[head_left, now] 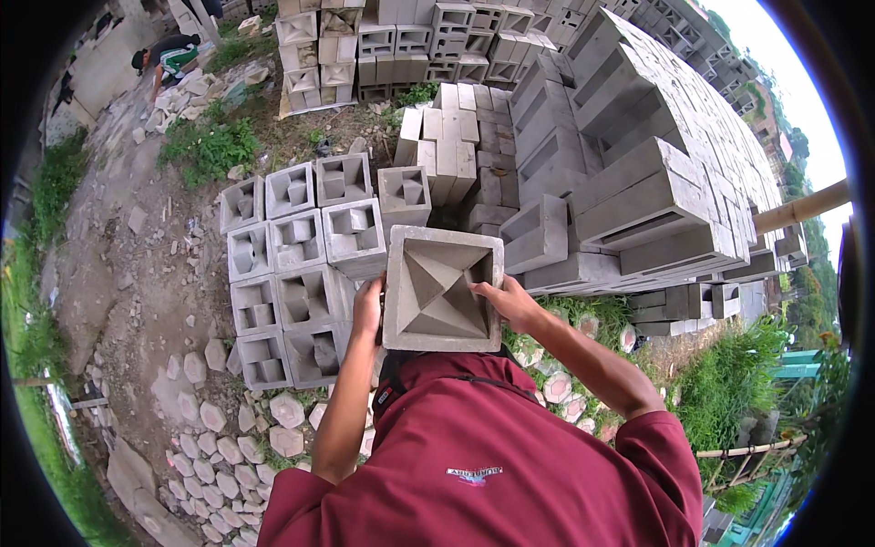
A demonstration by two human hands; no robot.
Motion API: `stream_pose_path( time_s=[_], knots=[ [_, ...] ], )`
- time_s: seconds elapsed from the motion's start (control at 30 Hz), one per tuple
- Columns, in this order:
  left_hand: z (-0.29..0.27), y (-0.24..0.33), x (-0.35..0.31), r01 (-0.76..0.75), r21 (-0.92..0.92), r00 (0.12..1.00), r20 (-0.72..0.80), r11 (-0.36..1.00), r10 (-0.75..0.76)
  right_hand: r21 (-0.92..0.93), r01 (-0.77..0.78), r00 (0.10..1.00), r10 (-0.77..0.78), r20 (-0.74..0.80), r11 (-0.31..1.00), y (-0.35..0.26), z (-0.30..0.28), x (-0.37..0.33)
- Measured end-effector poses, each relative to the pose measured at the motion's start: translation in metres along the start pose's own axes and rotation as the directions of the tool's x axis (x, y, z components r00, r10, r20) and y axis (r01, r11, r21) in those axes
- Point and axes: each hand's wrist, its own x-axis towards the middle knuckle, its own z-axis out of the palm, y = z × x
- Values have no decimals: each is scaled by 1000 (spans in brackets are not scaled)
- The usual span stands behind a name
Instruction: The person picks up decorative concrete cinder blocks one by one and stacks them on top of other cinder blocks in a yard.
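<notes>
Fingers of left hand (pixel 367 308) and right hand (pixel 514 304) gripping concrete block (pixel 437 294) by opposite sides, near right edge of stack (pixel 299 268). Likely carrying step; next move calls for steady two-handed support.

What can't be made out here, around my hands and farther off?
All in the head view:
Left hand, most fingers: hidden behind the concrete block.
Right hand, fingers beyond the thumb: hidden behind it too.
Underside of concrete block: turned away.
Crouching person, hands: too small.
Bamboo pole, right end: cut off by picture's edge.
</notes>
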Motion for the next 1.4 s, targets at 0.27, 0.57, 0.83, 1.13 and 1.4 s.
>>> stream_pose_path(
  time_s=[0.27, 0.57, 0.83, 1.13, 1.4],
  knots=[
    [22, 43, 74, 84, 90, 996, -33, 992, -82, 115, 72, 982, -90, 163, 991, -11, -15, 94],
    [47, 32, 244, -39, 257, 972, -212, 966, 96, 259, -131, 919, 19, 394, 957, -56, -61, 291],
    [87, 51, 336, 84, 225, 958, -287, 971, -16, 222, -236, 871, 104, 480, 946, -79, -107, 406],
    [113, 2, 361, 214, -809, 783, -193, 547, -591, 200, -187, 889, 79, 450, 962, -83, -92, 507],
    [70, -70, 439, -89, -931, 886, -237, 355, -399, 191, -92, 868, -16, 496, 977, -48, -40, 586]
  ],
)
